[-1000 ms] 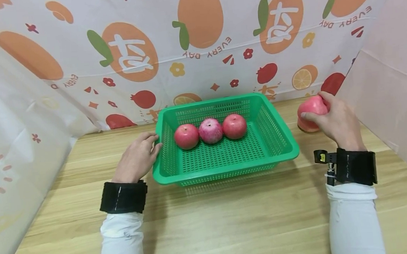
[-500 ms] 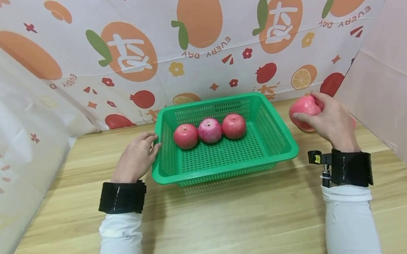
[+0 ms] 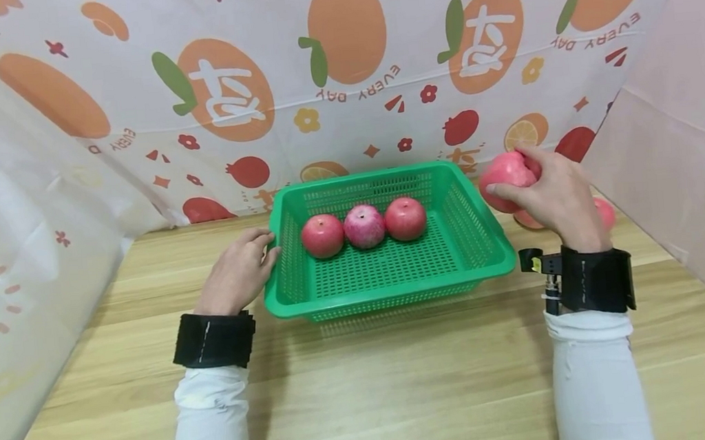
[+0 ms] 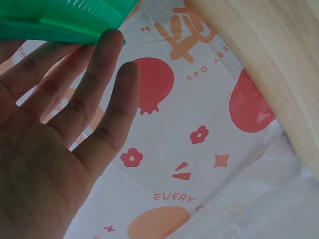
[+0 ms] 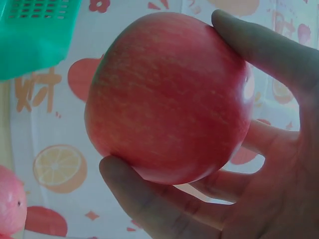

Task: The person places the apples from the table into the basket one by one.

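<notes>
My right hand (image 3: pixel 558 197) grips a red apple (image 3: pixel 503 179) between thumb and fingers, raised beside the basket's right rim. In the right wrist view, fingertips wrap opposite sides of that apple (image 5: pixel 169 99). The green plastic basket (image 3: pixel 395 292) stands on the wooden table. Inside it, a red apple (image 3: pixel 323 236), a paler, streaked apple (image 3: pixel 365 226) and another red apple (image 3: pixel 405 219) sit in a row. My left hand (image 3: pixel 236 274) touches the basket's left rim; its fingers (image 4: pixel 92 92) are extended in the left wrist view.
On the table behind the right hand lie two more apples, partly hidden: one (image 3: pixel 526 220) beneath the held apple, another (image 3: pixel 605 212) by the wrist. A fruit-print cloth (image 3: pixel 296 141) hangs behind the table (image 3: pixel 403 389), with a pale sheet (image 3: pixel 690 172) at the right.
The right hand has lifted the apple from the table and carried it left to the basket's right edge, uncovering other apples behind. The left hand stays at the rim.
</notes>
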The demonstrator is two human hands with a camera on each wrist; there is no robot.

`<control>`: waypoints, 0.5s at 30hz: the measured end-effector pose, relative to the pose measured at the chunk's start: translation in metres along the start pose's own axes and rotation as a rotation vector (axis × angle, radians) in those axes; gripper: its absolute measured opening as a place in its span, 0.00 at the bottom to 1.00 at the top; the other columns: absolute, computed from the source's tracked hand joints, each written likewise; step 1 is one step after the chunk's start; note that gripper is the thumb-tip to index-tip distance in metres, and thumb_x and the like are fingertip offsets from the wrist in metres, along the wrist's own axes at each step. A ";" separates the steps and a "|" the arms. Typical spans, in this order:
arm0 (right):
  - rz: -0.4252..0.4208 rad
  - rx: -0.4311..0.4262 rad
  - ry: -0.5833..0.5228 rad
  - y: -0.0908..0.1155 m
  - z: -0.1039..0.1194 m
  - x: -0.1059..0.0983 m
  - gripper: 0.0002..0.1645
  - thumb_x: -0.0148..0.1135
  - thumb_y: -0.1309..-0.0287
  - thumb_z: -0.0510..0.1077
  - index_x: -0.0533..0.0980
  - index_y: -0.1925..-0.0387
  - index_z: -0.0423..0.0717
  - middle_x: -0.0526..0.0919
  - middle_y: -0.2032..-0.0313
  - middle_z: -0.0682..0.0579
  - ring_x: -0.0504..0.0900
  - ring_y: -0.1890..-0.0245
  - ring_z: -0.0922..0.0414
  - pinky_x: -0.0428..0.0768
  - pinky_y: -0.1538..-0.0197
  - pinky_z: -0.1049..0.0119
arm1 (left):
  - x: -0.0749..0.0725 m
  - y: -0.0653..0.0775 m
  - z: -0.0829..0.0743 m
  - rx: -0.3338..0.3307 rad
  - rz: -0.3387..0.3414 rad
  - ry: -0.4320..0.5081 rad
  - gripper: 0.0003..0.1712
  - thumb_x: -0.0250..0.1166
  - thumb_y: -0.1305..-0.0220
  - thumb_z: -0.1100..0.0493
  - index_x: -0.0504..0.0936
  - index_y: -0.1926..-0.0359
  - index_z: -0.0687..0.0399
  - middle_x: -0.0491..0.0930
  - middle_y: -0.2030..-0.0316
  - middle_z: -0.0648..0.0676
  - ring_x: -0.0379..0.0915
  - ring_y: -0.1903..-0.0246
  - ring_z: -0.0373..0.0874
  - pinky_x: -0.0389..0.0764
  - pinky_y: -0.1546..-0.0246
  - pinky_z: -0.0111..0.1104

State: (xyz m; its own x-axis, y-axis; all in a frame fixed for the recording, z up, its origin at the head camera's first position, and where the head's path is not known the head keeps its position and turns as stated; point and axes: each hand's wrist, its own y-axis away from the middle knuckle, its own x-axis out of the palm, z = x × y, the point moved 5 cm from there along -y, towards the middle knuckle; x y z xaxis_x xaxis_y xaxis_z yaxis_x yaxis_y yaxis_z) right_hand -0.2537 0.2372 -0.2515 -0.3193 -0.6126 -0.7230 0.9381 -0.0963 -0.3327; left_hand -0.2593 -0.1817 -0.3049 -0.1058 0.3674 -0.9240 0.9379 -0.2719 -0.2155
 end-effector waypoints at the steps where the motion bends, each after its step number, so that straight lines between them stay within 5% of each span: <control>1: -0.008 -0.007 -0.007 0.000 0.003 0.000 0.45 0.72 0.41 0.54 0.67 0.28 0.40 0.74 0.40 0.31 0.70 0.44 0.33 0.76 0.48 0.32 | 0.000 0.000 0.000 0.002 -0.002 -0.001 0.23 0.61 0.27 0.64 0.74 0.39 0.79 0.73 0.40 0.72 0.71 0.41 0.68 0.71 0.38 0.58; 15: 0.019 -0.038 -0.040 -0.006 0.024 0.003 0.46 0.72 0.40 0.53 0.65 0.27 0.40 0.74 0.39 0.32 0.71 0.43 0.34 0.78 0.48 0.34 | -0.001 0.001 0.000 0.000 -0.004 -0.001 0.22 0.61 0.27 0.64 0.75 0.39 0.79 0.73 0.40 0.72 0.71 0.41 0.68 0.72 0.39 0.58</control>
State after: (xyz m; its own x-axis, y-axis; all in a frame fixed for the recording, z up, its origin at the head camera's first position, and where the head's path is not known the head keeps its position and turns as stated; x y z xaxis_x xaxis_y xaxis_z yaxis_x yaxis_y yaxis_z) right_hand -0.2574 0.2168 -0.2373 -0.2951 -0.6447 -0.7052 0.9380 -0.0551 -0.3422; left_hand -0.2580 -0.1819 -0.3045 -0.1102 0.3676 -0.9234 0.9375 -0.2701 -0.2194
